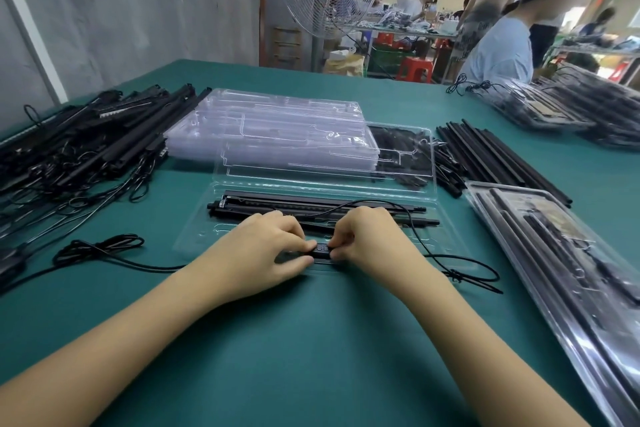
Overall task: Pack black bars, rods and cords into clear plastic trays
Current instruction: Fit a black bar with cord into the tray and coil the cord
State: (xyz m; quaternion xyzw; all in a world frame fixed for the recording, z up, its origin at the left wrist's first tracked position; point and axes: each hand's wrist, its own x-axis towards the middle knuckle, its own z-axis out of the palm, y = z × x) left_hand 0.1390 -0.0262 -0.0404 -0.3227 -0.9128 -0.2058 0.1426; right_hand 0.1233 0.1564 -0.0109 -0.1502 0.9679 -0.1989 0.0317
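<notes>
An open clear plastic tray [204, 225] lies on the green table in front of me, its lid [426, 149] folded back. Black bars [311, 206] lie lengthwise in its far slots. A thin black cord [412, 218] runs over them to a small black controller [322, 251] with buttons at the tray's near edge. My left hand [263, 250] and my right hand [370, 239] both pinch this controller from either side, fingers curled over it. A tied cord loop [467, 272] trails off to the right.
A heap of black bars with cords [86, 142] fills the left. A stack of empty clear trays [277, 128] sits behind. Loose black rods [491, 156] lie right of it, packed trays [561, 270] at the right edge. A person stands at the far right corner.
</notes>
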